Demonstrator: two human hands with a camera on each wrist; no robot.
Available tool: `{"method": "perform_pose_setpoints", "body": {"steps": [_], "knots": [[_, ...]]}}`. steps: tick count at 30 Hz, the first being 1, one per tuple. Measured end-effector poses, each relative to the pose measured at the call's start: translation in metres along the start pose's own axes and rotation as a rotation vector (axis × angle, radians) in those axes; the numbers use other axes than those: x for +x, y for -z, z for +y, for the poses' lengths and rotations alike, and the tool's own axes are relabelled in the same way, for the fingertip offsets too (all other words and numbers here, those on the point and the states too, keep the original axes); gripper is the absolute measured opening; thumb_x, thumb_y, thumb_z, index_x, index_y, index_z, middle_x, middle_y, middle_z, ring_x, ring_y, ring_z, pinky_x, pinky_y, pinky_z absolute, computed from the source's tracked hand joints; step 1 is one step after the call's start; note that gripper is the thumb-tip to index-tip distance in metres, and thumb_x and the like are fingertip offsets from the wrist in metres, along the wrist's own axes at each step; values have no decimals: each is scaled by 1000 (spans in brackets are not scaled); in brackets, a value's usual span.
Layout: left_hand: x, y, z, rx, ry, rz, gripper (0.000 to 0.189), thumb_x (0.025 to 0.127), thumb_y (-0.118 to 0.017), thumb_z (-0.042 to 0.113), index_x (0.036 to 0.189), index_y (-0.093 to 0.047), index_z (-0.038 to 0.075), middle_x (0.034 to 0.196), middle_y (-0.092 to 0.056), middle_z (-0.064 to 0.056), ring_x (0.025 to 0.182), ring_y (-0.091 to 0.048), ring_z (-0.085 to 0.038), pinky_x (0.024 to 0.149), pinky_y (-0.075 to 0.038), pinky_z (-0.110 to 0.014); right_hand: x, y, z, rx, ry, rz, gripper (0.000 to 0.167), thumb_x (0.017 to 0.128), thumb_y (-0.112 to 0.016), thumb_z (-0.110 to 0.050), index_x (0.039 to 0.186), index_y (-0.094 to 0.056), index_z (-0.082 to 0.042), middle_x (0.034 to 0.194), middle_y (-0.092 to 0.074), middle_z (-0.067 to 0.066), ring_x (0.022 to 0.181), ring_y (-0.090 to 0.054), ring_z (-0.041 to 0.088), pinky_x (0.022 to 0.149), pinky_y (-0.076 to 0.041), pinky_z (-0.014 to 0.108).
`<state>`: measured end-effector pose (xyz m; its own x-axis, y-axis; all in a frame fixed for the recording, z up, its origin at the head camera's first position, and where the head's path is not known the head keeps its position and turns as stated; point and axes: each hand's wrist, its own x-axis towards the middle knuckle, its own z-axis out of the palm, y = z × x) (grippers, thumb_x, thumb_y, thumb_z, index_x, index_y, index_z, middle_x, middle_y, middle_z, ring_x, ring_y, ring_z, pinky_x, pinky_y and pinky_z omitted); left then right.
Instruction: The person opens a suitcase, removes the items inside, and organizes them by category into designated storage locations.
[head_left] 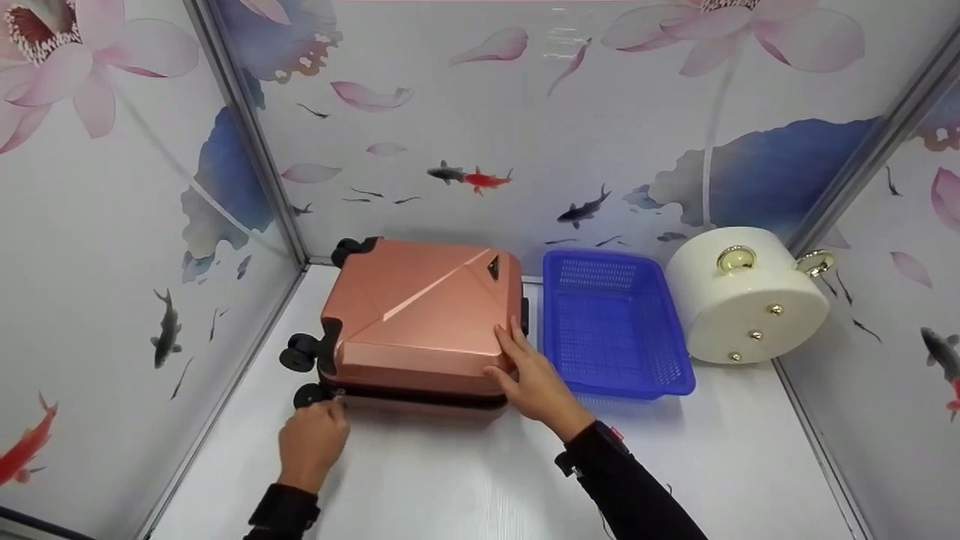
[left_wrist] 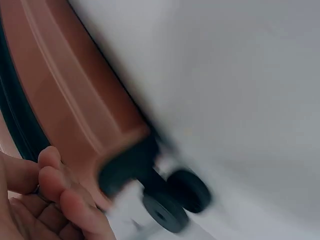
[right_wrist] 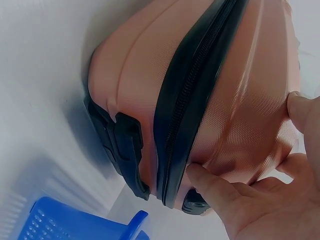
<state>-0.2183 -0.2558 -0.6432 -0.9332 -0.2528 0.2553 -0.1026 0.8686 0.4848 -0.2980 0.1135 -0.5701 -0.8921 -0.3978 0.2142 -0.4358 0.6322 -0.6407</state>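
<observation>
A rose-pink hard-shell suitcase [head_left: 427,307] lies flat, its black wheels [head_left: 302,352] toward the left and a dark zipper band [right_wrist: 187,95] round its side. At the near left corner, my left hand [head_left: 313,442] has its fingers curled and its thumb against them, pinching the zipper pull [head_left: 340,392], which is mostly hidden by the fingers. My right hand [head_left: 534,381] rests on the suitcase's near right corner with fingers spread over the shell. In the right wrist view its fingertips touch the shell beside the zipper band.
Right of the suitcase stands a blue plastic basket [head_left: 551,322] with perforated walls. A round cream-white case [head_left: 720,300] with gold handles and studs leans beyond it. Printed panels [head_left: 465,112] with metal corner edges enclose the white surface [head_left: 420,480] on the left, back and right.
</observation>
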Motion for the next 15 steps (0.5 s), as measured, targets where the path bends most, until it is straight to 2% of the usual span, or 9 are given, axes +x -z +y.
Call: {"method": "perform_pose_setpoints", "body": {"steps": [2, 3, 6, 9, 12, 15], "knots": [[10, 13, -21, -31, 86, 6, 48, 110, -57, 30, 77, -75, 1, 84, -76, -31, 74, -73, -54, 61, -54, -65, 0, 1, 0, 0, 1, 5, 79, 110, -67, -47, 175, -33, -17, 184, -18, 20, 162, -40, 48, 127, -42, 62], [15, 16, -28, -47, 109, 3, 47, 110, -57, 32, 84, -79, 0, 91, -78, -33, 79, -74, -57, 65, -55, -67, 0, 2, 0, 0, 1, 7, 79, 110, -67, -47, 175, -33, -17, 184, -18, 20, 162, -40, 48, 127, -42, 62], [30, 20, -41, -83, 170, 2, 45, 110, -57, 36, 98, -85, 2, 105, -79, -34, 92, -75, -59, 74, -56, -69, 0, 3, 0, -1, 1, 10, 80, 109, -68, -47, 175, -32, -17, 184, -18, 21, 162, -39, 48, 128, -40, 62], [42, 18, -46, -95, 191, -12, 44, 110, -54, 34, 100, -87, 5, 108, -80, -32, 94, -75, -56, 74, -56, -67, 0, 3, 0, 2, 1, 9, 80, 110, -68, -47, 175, -32, -17, 184, -18, 21, 161, -42, 48, 126, -44, 60], [45, 19, -50, -106, 191, -53, 43, 109, -52, 33, 103, -85, 6, 110, -80, -31, 96, -76, -54, 75, -56, -65, -2, 1, -2, 12, 0, 14, 79, 110, -68, -45, 175, -32, -17, 184, -18, 21, 157, -49, 46, 121, -49, 59], [46, 28, -52, -133, 195, -42, 40, 107, -54, 29, 126, -77, 2, 123, -77, -29, 106, -75, -51, 84, -56, -65, -5, -5, -7, 0, -13, 47, 77, 111, -67, -45, 175, -32, -18, 184, -19, 21, 153, -54, 45, 115, -53, 59]]}}
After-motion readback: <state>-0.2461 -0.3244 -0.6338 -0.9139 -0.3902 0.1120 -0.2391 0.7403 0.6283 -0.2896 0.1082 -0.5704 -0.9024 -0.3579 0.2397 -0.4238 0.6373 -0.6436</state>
